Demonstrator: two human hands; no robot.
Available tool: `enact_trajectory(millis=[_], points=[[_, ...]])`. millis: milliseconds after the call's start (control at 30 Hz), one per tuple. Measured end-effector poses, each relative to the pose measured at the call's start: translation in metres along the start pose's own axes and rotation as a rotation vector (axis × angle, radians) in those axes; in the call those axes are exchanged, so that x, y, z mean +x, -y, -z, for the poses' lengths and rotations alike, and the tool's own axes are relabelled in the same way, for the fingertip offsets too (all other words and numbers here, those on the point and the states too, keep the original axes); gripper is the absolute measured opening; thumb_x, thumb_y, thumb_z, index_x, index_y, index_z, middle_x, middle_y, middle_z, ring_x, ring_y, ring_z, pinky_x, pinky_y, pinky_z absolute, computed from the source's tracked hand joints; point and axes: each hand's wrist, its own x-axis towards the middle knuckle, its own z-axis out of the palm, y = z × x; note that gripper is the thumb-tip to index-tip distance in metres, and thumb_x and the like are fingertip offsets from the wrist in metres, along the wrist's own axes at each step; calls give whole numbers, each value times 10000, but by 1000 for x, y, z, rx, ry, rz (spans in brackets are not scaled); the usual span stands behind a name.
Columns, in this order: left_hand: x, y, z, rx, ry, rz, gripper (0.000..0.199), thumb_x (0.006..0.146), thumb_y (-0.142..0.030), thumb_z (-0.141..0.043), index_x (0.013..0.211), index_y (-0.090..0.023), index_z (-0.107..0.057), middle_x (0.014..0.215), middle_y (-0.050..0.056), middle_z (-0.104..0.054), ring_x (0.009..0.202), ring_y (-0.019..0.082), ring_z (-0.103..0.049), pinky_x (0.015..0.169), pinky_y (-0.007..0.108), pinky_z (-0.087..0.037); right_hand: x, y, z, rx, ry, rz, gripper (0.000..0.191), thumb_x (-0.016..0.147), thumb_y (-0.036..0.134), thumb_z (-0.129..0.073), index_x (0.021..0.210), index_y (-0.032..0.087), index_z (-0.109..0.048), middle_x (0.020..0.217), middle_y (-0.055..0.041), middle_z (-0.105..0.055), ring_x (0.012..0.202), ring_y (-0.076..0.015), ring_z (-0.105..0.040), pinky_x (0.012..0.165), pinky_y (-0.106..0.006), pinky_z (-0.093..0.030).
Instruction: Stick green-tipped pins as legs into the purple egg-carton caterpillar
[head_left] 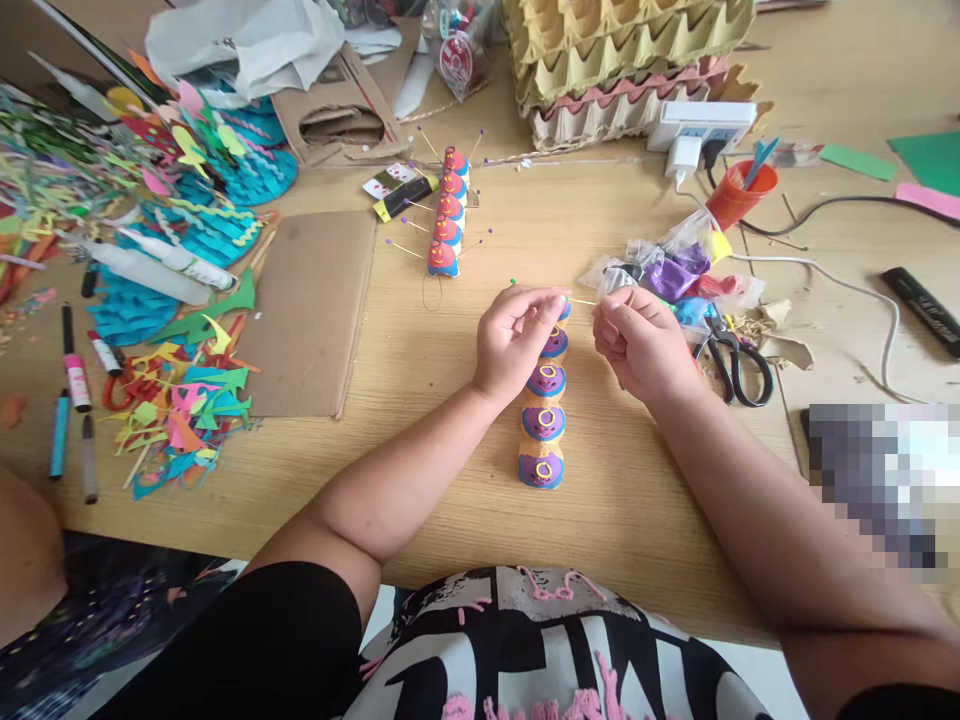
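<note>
A painted egg-carton strip [542, 422] stands lengthwise in front of me, its bumps blue and purple with yellow rings and small drawn faces. My left hand [514, 340] is closed at its far end, thumb and fingers against the last bump and partly covering it. From my right hand [645, 340], closed in a pinch, a thin pale stick [582, 301] reaches across to that end. Whether its tip has entered the carton I cannot tell. A small green tip [514, 282] shows just beyond my left fingers.
A second strip [448, 215], red and blue with purple-tipped sticks, stands farther back. Black scissors [735, 360] and bagged coloured clay [675, 270] lie right. An orange cup [742, 195], power strip [705, 120] and egg trays [622, 70] are behind. Cardboard [311, 310] and paper scraps [195, 410] lie left.
</note>
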Motion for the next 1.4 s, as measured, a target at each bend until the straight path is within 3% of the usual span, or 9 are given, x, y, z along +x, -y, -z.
enact_trajectory(millis=[167,400,567,733,933,1100,1233,1400], points=[[0,0,0,-6,-9,34,375,956,-590,-746,899,-225,-814,851,25,-764,826,138,-698,841,310,-560,0,0,-1,7,1,2,490,733,531,-928,696,224,-548,537,67,-430,491,-66,-321,463,-236,-186],[0,-1,0,-49,-7,27,359,980,-561,-728,896,-223,-814,883,38,-774,860,143,-715,840,304,-563,-1,1,-2,28,0,-8,456,736,500,-933,710,221,-572,531,71,-434,490,-63,-327,473,-238,-185],[0,-4,1,-90,73,44,325,995,-567,-705,1075,-276,-825,991,37,-785,920,146,-716,847,295,-566,-2,4,-1,42,10,-47,484,741,496,-910,689,221,-516,539,70,-426,498,-60,-304,468,-234,-183],[-1,-6,1,-74,138,21,289,1003,-537,-706,1022,-272,-818,936,35,-762,891,152,-684,840,310,-552,-2,5,1,55,24,-86,514,753,509,-901,681,219,-483,532,73,-405,495,-56,-295,464,-228,-189],[0,-4,1,-85,114,-14,240,1004,-492,-723,986,-266,-804,917,21,-765,885,142,-694,836,298,-548,-3,6,-2,73,13,-102,477,743,473,-911,667,210,-520,536,68,-426,492,-52,-309,467,-230,-183],[-1,-4,1,-95,103,66,327,1001,-565,-696,1058,-263,-808,1022,45,-790,943,154,-724,885,314,-567,-3,6,-3,65,-3,-83,482,729,493,-914,678,217,-521,547,71,-434,492,-54,-301,463,-238,-169],[-2,-2,1,-77,63,70,312,942,-555,-780,1003,-250,-807,966,43,-782,921,156,-717,869,317,-561,-3,4,-3,77,8,-81,465,716,506,-928,714,222,-560,528,80,-416,489,-60,-303,469,-242,-169],[-2,-1,0,-49,20,52,327,969,-549,-748,929,-228,-797,895,36,-770,867,147,-705,844,313,-557,-3,1,-1,12,38,-36,383,759,449,-897,712,211,-600,528,68,-438,496,-64,-321,490,-251,-175]])
